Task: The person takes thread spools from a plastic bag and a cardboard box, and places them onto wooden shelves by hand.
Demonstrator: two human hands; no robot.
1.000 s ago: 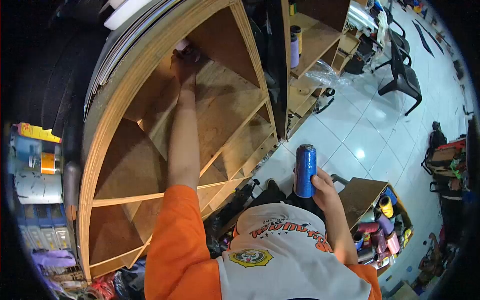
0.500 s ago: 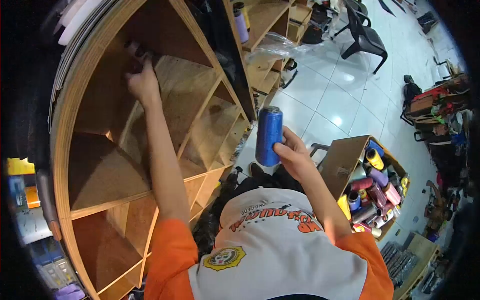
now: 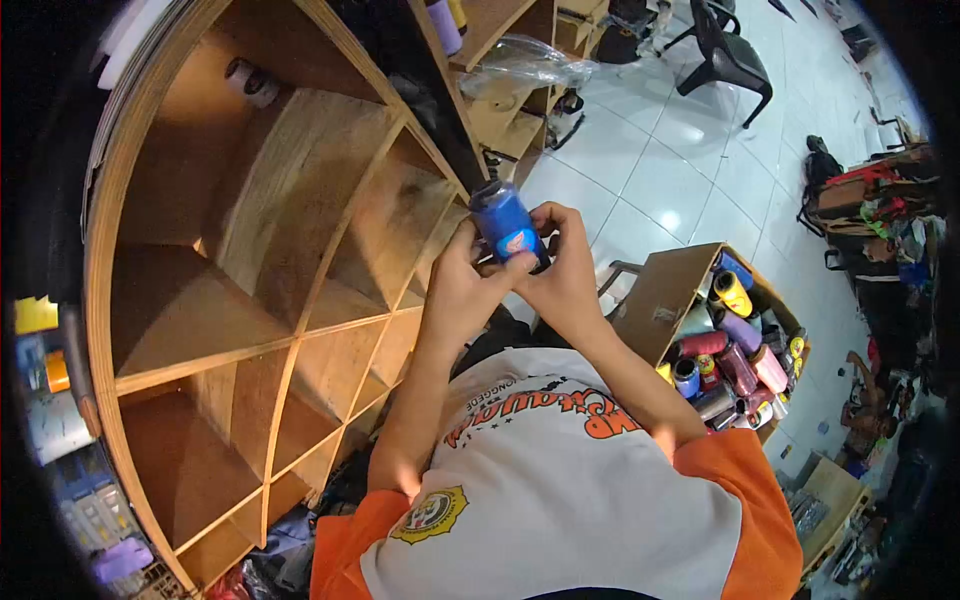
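Observation:
A spool of blue thread (image 3: 502, 212) with a small orange-and-blue label is held in front of my chest, tilted to the left. My left hand (image 3: 462, 275) grips its left side, with the fingers partly behind it. From the other side my right hand (image 3: 560, 268) closes on its lower end, thumb near the label. Up in the top compartment of the wooden shelf (image 3: 325, 328), a dark-and-pale spool (image 3: 252, 83) rests by the left wall, apart from both hands.
A cardboard box (image 3: 652, 308) full of thread spools in several colours is at my right. Another shelf (image 3: 505, 40) stands ahead, with clear plastic wrap (image 3: 525, 65) beside it. A black chair (image 3: 728, 75) is farther off on the white tiled floor.
My left hand has let go of the spool in the top compartment and come down to the blue spool. My right hand has brought the blue spool left and tilted it.

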